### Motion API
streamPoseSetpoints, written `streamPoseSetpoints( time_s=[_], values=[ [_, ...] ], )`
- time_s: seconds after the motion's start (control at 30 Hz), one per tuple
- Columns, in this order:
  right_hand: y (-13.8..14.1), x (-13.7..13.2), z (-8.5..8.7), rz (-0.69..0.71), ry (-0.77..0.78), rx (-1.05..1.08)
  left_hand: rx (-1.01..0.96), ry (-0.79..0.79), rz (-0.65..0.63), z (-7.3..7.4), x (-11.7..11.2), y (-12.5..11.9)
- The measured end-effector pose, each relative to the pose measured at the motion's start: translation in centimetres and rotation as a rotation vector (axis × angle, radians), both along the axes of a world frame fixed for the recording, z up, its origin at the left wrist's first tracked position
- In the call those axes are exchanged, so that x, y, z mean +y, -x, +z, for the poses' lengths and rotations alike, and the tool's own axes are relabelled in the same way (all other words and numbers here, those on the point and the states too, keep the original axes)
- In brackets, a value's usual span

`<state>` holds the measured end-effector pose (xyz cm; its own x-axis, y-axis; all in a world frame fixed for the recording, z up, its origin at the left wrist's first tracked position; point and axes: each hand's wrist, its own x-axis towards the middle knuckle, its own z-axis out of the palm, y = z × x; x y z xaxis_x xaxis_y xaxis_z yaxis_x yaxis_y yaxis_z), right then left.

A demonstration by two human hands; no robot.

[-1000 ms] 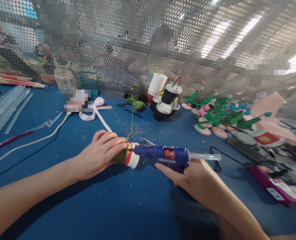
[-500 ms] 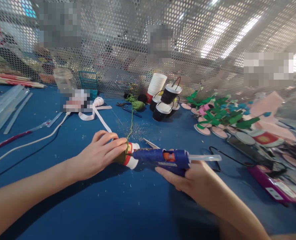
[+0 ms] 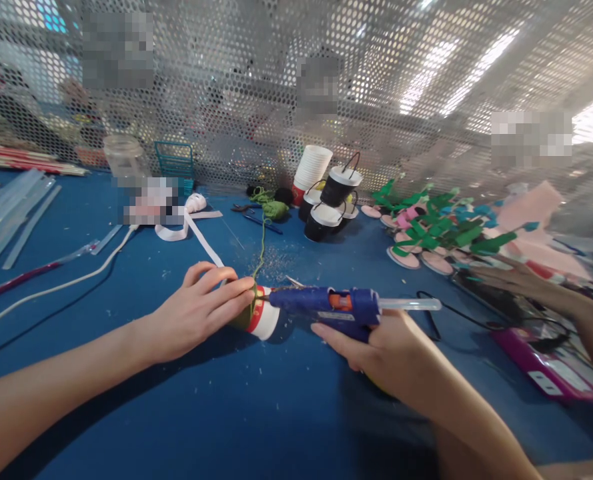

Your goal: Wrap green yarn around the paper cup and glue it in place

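My left hand (image 3: 203, 303) is closed over a paper cup (image 3: 265, 319) lying on its side, its white rim pointing right. Dark green yarn wraps the part of the cup near my fingers, which hide much of it. A strand of green yarn (image 3: 263, 250) runs from the cup back to a small green ball (image 3: 275, 210). In my right hand (image 3: 376, 343) is a blue hot glue gun (image 3: 321, 303), with a clear glue stick (image 3: 410, 305) sticking out of its back. The gun's nozzle points left and meets the cup beside the yarn, close to my left fingertips.
Behind stand stacked white cups (image 3: 313, 167) and several black-wrapped cups (image 3: 322, 223). Green and pink paper plants (image 3: 421, 233) crowd the right, where another person's hand (image 3: 506, 277) reaches in above a purple power strip (image 3: 541, 370). White ribbon (image 3: 203, 240) lies left, scissors partly behind the gun.
The front of the glue gun has shifted slightly up, covering more of the scissors. Another person's hand and forearm have come in from the right. My left hand has barely moved.
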<state>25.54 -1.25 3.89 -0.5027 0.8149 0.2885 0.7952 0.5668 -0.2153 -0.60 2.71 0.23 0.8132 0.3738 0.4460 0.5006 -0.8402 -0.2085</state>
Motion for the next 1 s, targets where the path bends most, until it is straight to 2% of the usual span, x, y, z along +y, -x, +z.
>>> streamPoseSetpoints(
  time_s=[0.07, 0.27, 0.5, 0.57, 1.0],
  values=[
    [-0.2, 0.1, -0.2, 0.0, 0.022, 0.017, 0.005, -0.005, -0.009, 0.0, 0.0, 0.0],
    [0.2, -0.4, 0.1, -0.159, 0.222, 0.151, 0.003, -0.003, -0.006, 0.1, -0.1, 0.0],
    [0.4, 0.4, 0.0, -0.23, 0.357, 0.21, -0.001, -0.048, -0.027, 0.0, -0.1, -0.1],
    [0.5, 0.2, 0.1, -0.251, 0.374, 0.22, 0.002, -0.027, 0.007, 0.0, -0.1, 0.0],
    [0.9, 0.3, 0.4, -0.362, 0.505, 0.345, -0.005, -0.037, -0.015, -0.2, -0.1, 0.1]
  ],
)
